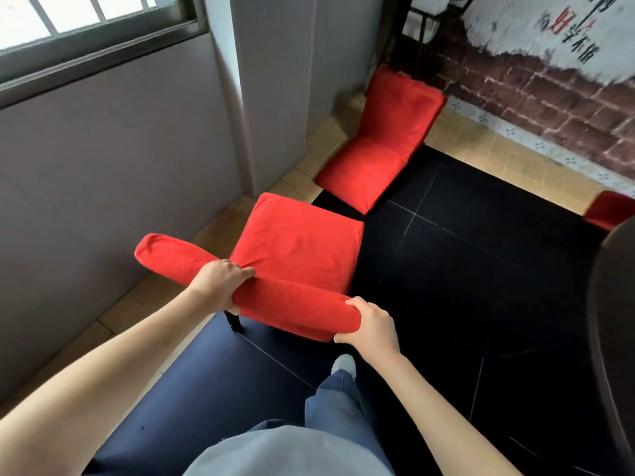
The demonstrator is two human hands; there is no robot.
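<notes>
Close to the grey wall on the left, the red-covered chair is being handled by its backrest, with the seat pointing away from the person and one dark leg showing beneath. It is being kept where the pale floor strip meets the black tiles.

The left hand is being laid over the top of the backrest near its middle, at the end of an arm stretched almost straight. Its fingers are being curled together over the padded rail toward the seat, clamped on the red fabric, with the thumb hidden below.

Further right, the right hand is being closed round the backrest's right end. The thumb is being pressed on top and the fingers wrapped under the corner, while the forearm is being reached forward above a shoe.

The work is being judged as roughly midway. A firm two-handed hold is being kept, yet the chair is not being let go at any final spot. Whether it is being lifted or only slid cannot be told, since most legs are hidden. The setting down and release are being judged as what is left.

Beyond, a second red chair is being shown by the brick-patterned wall. At the far right, another red piece and a dark table edge are being cut off by the frame
</notes>
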